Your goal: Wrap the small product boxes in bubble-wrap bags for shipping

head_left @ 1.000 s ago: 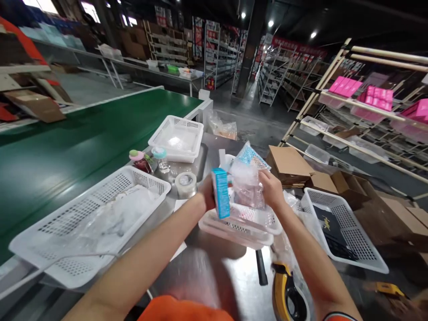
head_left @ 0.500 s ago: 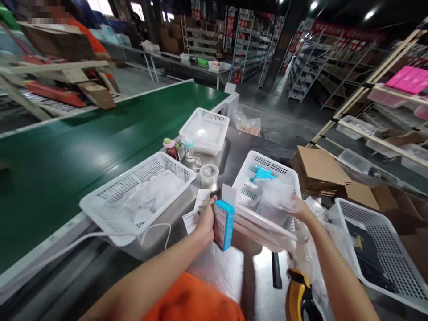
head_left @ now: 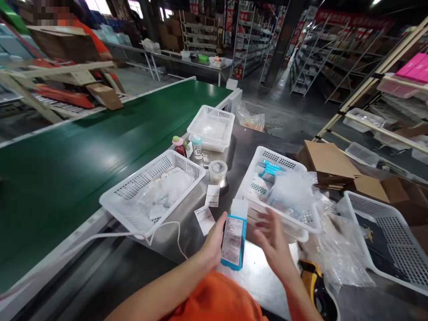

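My left hand [head_left: 216,238] grips a small blue box [head_left: 233,240] by its side; a printed panel faces me and its white top flap stands up. Just right of the box, my right hand [head_left: 274,243] hangs in the air with fingers spread and nothing in them. Behind that hand a white basket [head_left: 249,178] holds blue packets [head_left: 270,168] and a cloudy clear plastic bag [head_left: 294,189]. Two printed paper slips [head_left: 204,218] lie on the metal table left of the box. Beyond them stands a roll of clear tape [head_left: 218,170].
Another white basket [head_left: 117,196] with plastic-wrapped items stands at left, beside the green conveyor belt [head_left: 100,142]. A further basket [head_left: 210,125] sits at the back. A yellow and black tape dispenser [head_left: 312,281], plastic bags [head_left: 341,249] and cardboard stacks [head_left: 329,165] are at right. A person stands across the belt.
My right hand has left the plastic bag in the basket and come back beside the blue box. The box has turned so its printed panel faces me more.
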Demonstrator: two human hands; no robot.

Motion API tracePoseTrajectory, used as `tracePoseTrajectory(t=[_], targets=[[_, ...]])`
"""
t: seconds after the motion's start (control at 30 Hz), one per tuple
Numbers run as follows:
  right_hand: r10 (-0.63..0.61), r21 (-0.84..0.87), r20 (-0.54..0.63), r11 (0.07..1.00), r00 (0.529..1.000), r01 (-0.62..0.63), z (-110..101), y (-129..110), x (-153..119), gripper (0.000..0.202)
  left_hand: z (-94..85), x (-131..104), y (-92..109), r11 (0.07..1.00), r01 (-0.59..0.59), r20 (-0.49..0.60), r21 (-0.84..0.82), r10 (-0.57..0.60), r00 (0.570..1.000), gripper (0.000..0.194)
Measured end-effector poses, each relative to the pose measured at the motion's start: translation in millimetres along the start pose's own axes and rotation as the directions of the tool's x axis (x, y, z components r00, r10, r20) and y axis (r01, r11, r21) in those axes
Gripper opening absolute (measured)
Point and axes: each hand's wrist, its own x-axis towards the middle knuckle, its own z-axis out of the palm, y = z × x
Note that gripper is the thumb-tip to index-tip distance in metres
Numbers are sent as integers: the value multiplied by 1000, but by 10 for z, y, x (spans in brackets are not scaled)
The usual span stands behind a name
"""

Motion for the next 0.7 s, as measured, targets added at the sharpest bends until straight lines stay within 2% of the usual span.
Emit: tracePoseTrajectory(t=[0.07,0.17,0.23,0.33,0.43,0.5,0.6,0.67,0.7], targets=[[75,190,183,976,980,-110,301,-31,-143,58,-56,-81,-63,990,-109,71,92,102,992,46],[65,310,218,941,974,-133,468,3,-237,45,-230,-200,-89,912,-277,187,304,228,956,44],[86,356,254,918,963,-176,459,48,-290,40,-377,-253,-62,842,-347,303,414,232,924,38],[185,385,349,865,919,-320,441,144,-389,36,-582,-280,-22,772,-411,456,486,177,872,33],[248,369,409,835,878,-408,519,260,-496,36,-705,-257,-44,706,-439,477,556,161,864,26],[277,374,399,821,874,-431,617,324,-569,38,-734,-232,-80,681,-433,439,590,178,880,21],[319,429,310,794,896,-431,772,392,-669,41,-781,-225,-89,639,-420,400,645,186,897,19],[359,469,252,767,899,-438,836,435,-701,42,-908,-278,-13,604,-404,418,687,127,900,32],[387,489,217,752,896,-443,846,460,-699,43,-1020,-330,58,604,-374,431,704,56,901,43]])
